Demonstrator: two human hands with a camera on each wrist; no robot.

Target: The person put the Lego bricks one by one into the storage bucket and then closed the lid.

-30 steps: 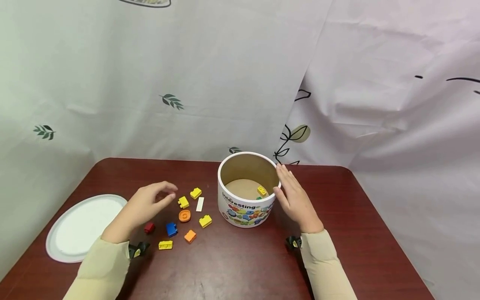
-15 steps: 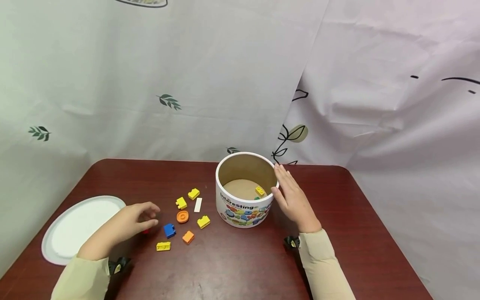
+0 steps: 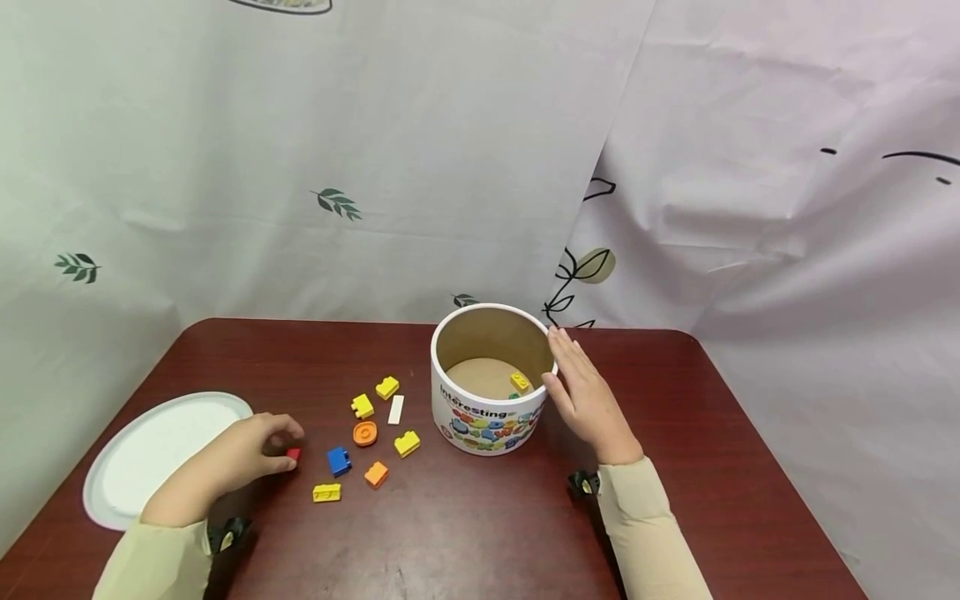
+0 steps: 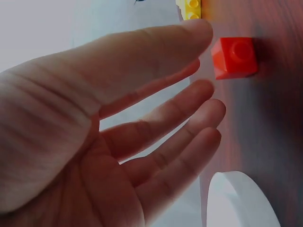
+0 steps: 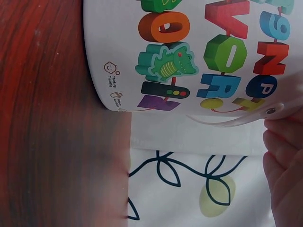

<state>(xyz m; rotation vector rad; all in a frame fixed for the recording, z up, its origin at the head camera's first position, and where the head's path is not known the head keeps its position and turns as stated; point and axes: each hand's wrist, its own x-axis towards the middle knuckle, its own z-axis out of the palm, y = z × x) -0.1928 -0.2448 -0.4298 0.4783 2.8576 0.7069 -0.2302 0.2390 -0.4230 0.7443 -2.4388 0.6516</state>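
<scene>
My left hand (image 3: 232,458) reaches over the left part of the table, thumb and fingers spread apart. Just beyond its thumb tip lies a small red toy brick (image 3: 293,454). In the left wrist view that red brick (image 4: 236,59) shows a single stud, and nothing is held in the hand. With its fingers fairly straight, my right hand (image 3: 588,404) rests against the right rim of a round white bucket (image 3: 487,429) printed with colourful letters. A yellow brick (image 3: 520,382) and a bit of green lie inside the bucket.
Right of the left hand lie a blue brick (image 3: 339,461), an orange round piece (image 3: 365,433), an orange brick (image 3: 377,474), a white flat piece (image 3: 396,410) and several yellow bricks (image 3: 407,444). A white lid (image 3: 153,454) lies at the table's left. A curtain hangs behind.
My left hand has moved left and towards me, from beside the yellow bricks to the red brick. The right hand has stayed at the bucket's rim.
</scene>
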